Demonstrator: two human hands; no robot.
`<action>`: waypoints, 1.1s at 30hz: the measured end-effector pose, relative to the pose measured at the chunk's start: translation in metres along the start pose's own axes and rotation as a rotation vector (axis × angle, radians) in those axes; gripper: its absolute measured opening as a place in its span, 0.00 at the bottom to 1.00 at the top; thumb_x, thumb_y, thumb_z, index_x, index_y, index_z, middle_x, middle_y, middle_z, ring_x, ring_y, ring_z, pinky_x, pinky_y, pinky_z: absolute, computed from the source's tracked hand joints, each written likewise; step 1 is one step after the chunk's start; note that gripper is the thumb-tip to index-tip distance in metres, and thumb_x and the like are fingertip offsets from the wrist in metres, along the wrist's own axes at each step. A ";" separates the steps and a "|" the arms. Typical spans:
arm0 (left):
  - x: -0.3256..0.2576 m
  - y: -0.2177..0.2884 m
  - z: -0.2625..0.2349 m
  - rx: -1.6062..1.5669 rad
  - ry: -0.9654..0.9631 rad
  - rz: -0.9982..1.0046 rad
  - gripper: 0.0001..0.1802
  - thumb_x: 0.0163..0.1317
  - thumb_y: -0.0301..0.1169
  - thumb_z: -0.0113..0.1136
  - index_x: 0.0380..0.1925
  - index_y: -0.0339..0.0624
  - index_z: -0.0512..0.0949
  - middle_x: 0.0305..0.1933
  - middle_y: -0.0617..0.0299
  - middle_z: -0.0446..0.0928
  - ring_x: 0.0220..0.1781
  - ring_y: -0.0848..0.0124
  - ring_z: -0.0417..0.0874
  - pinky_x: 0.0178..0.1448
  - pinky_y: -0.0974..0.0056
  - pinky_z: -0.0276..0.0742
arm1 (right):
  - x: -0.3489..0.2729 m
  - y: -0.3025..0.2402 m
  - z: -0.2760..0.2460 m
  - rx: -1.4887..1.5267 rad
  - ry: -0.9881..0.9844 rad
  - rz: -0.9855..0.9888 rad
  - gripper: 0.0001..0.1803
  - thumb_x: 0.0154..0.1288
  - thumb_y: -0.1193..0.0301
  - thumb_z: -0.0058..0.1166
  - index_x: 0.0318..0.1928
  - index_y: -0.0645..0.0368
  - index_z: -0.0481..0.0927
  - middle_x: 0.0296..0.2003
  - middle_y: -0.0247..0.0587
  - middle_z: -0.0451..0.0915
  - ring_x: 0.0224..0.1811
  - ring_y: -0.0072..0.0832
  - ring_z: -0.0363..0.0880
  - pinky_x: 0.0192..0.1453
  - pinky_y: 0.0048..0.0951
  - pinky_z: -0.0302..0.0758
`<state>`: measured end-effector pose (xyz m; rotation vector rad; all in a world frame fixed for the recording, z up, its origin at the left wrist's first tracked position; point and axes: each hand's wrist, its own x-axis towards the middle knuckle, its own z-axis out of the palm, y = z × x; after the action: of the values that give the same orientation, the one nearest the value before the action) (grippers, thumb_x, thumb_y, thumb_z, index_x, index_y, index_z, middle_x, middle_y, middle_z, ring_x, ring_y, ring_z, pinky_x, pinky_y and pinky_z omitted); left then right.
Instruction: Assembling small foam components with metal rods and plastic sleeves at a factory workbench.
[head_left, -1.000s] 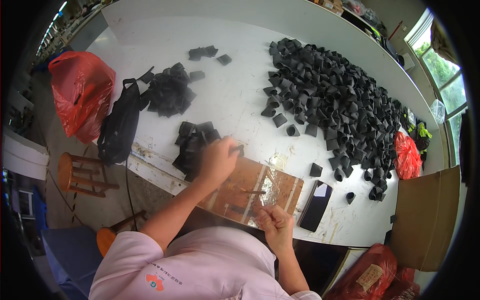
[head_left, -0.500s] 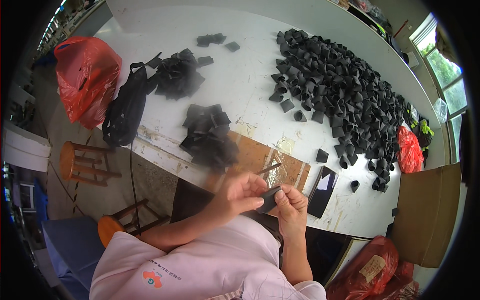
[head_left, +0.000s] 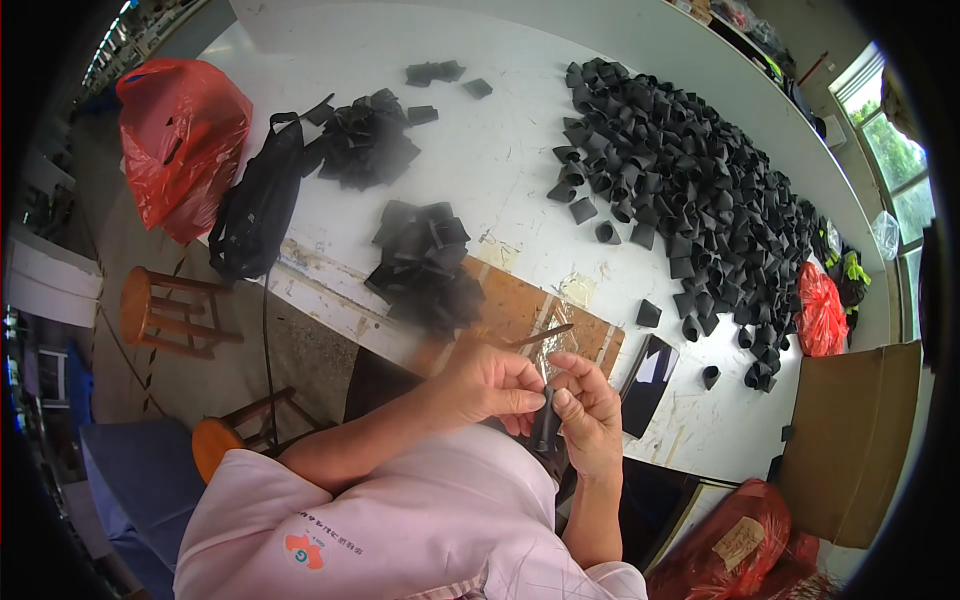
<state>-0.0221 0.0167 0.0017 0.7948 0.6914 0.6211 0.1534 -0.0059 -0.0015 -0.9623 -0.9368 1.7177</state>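
In front of my chest, my left hand [head_left: 492,388] pinches a small folded black piece [head_left: 545,422] between thumb and fingers. My right hand [head_left: 590,412] is bent around the piece's other side, thumb against it and forefinger lifted. The piece now shows edge-on, a narrow strip. A thin brown pointed stick [head_left: 545,336] shows just beyond my left fingers; whether it is held or lies on the board I cannot tell. Left of the board is a stack of flat black pieces [head_left: 425,262], with a second stack [head_left: 368,140] behind it.
A large heap of black rolled, cone-like pieces [head_left: 690,180] covers the table's right. A brown board [head_left: 500,300] lies at the front edge, beside a dark phone-like slab [head_left: 648,385]. Red bag [head_left: 185,140] and black bag [head_left: 258,205] sit left; a cardboard box [head_left: 850,440] stands right.
Both hands have turned the black piece from a slanted flat face to a narrow upright edge. My right forefinger has lifted. The whole view has shifted slightly.
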 end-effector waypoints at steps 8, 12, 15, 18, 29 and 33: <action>0.001 -0.015 0.007 0.476 0.395 0.415 0.01 0.55 0.21 0.57 0.26 0.35 0.75 0.22 0.67 0.74 0.22 0.81 0.73 0.27 0.76 0.70 | -0.003 0.003 0.016 -0.785 0.284 -0.510 0.09 0.51 0.75 0.60 0.33 0.64 0.76 0.28 0.40 0.72 0.22 0.24 0.71 0.24 0.21 0.67; 0.000 -0.003 0.016 0.847 0.447 0.617 0.03 0.51 0.19 0.59 0.25 0.36 0.74 0.20 0.65 0.74 0.18 0.79 0.73 0.23 0.73 0.69 | -0.002 0.010 0.022 -0.774 0.307 -0.502 0.06 0.52 0.76 0.59 0.29 0.65 0.76 0.24 0.38 0.72 0.20 0.19 0.69 0.22 0.18 0.65; 0.004 -0.010 0.017 1.063 0.549 0.767 0.05 0.48 0.18 0.59 0.24 0.38 0.74 0.20 0.61 0.74 0.17 0.75 0.73 0.20 0.70 0.69 | 0.003 0.008 0.024 -1.001 0.332 -0.665 0.05 0.52 0.78 0.57 0.32 0.63 0.76 0.25 0.41 0.73 0.21 0.31 0.73 0.24 0.25 0.69; 0.008 -0.015 0.016 1.090 0.645 0.812 0.06 0.46 0.17 0.59 0.25 0.37 0.74 0.22 0.59 0.75 0.18 0.73 0.75 0.20 0.70 0.69 | 0.007 0.010 0.028 -1.111 0.359 -0.667 0.05 0.52 0.80 0.56 0.32 0.62 0.76 0.26 0.42 0.73 0.22 0.33 0.72 0.23 0.27 0.69; 0.010 -0.020 0.013 0.858 0.536 0.675 0.02 0.53 0.20 0.58 0.25 0.34 0.74 0.19 0.65 0.75 0.18 0.81 0.76 0.20 0.77 0.69 | 0.014 0.010 0.025 -1.056 0.362 -0.703 0.02 0.54 0.80 0.53 0.30 0.64 0.74 0.23 0.44 0.70 0.20 0.37 0.70 0.22 0.29 0.66; 0.004 0.001 0.016 0.214 0.385 0.217 0.05 0.56 0.25 0.57 0.26 0.35 0.75 0.19 0.64 0.75 0.17 0.82 0.75 0.19 0.78 0.69 | 0.012 0.005 0.020 -0.752 0.327 -0.413 0.06 0.61 0.75 0.48 0.29 0.65 0.72 0.21 0.39 0.69 0.19 0.26 0.68 0.22 0.26 0.65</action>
<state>-0.0075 0.0134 0.0092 0.9675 1.0445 0.9214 0.1307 0.0010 -0.0001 -1.3544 -1.4694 0.8176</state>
